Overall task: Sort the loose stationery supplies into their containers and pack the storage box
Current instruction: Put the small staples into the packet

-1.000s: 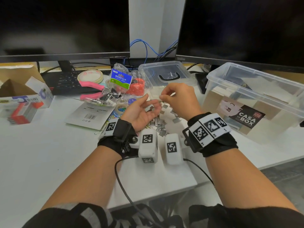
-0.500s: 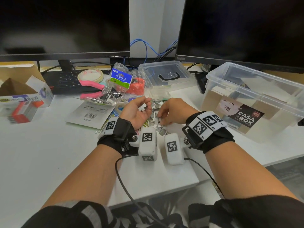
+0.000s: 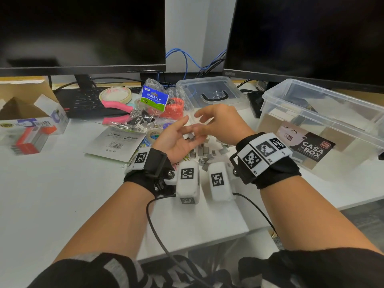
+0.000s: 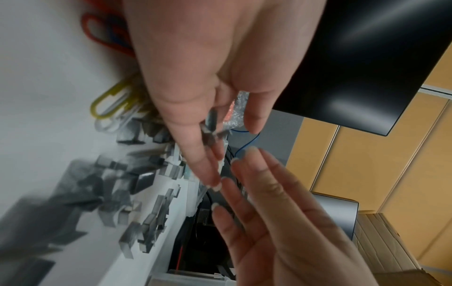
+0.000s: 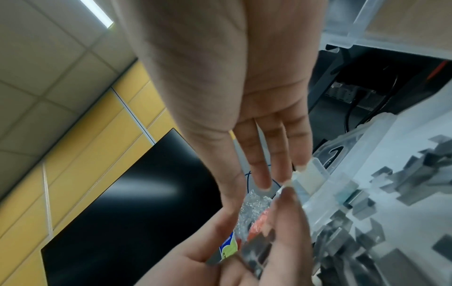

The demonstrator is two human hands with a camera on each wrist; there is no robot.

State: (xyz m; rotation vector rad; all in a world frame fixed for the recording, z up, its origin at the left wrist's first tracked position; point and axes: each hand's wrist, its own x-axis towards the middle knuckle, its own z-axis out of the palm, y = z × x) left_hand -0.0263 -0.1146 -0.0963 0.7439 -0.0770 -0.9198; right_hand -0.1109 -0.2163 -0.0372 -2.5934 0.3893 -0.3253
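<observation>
A pile of loose grey staple strips (image 3: pixel 204 155) lies on the white desk between my wrists. My left hand (image 3: pixel 176 138) is turned palm up just above the pile, fingers loosely stretched, with a few staple strips (image 5: pixel 254 253) lying in the palm. My right hand (image 3: pixel 216 121) hovers over its fingertips, fingers straight and spread, holding nothing. A small clear plastic case (image 5: pixel 315 181) sits just behind the fingertips, mostly hidden in the head view. The big clear storage box (image 3: pixel 301 88) stands open at the right.
A clear lid with a black handle (image 3: pixel 209 88) lies behind the hands. Left of them are a binder clip bag (image 3: pixel 154 98), pink-handled pliers (image 3: pixel 116 107), a tape roll (image 3: pixel 115 94), coloured paper clips (image 4: pixel 112 100) and a keyboard (image 3: pixel 83 102). Two monitors stand at the back.
My right hand dipped to the staple pile, then rose and spread its fingers over the left palm. The left hand uncurled its fingers and stayed over the pile.
</observation>
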